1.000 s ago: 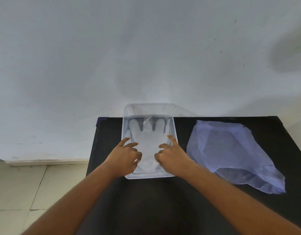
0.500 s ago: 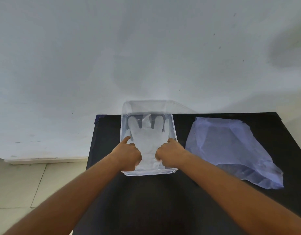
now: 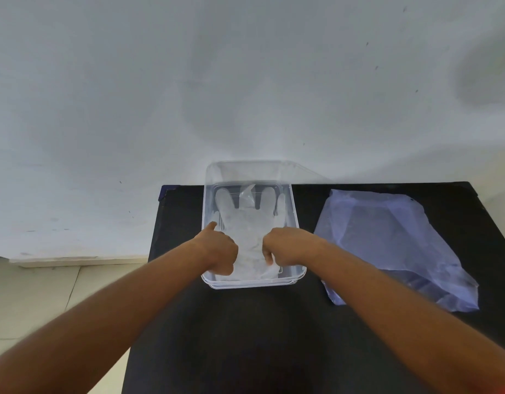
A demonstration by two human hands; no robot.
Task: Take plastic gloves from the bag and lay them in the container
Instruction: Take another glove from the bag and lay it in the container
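A clear plastic glove (image 3: 250, 220) lies flat in the transparent rectangular container (image 3: 295, 223), its fingers pointing toward the wall. My left hand (image 3: 218, 248) and my right hand (image 3: 285, 244) are both inside the container's near end. Each has its fingers curled down onto the glove's cuff, the left at the cuff's left side and the right at its right side. The bluish translucent plastic bag (image 3: 388, 243) lies flat on the table to the right of the container, apart from it.
The black table (image 3: 245, 336) stands against a white wall (image 3: 245, 81). The container's clear lid (image 3: 245, 172) stands up against the wall behind it. Tiled floor (image 3: 32, 294) shows past the table's left edge.
Both hands have slid back from the glove's palm toward its cuff at the container's near end, and their fingers have curled from spread to closed.
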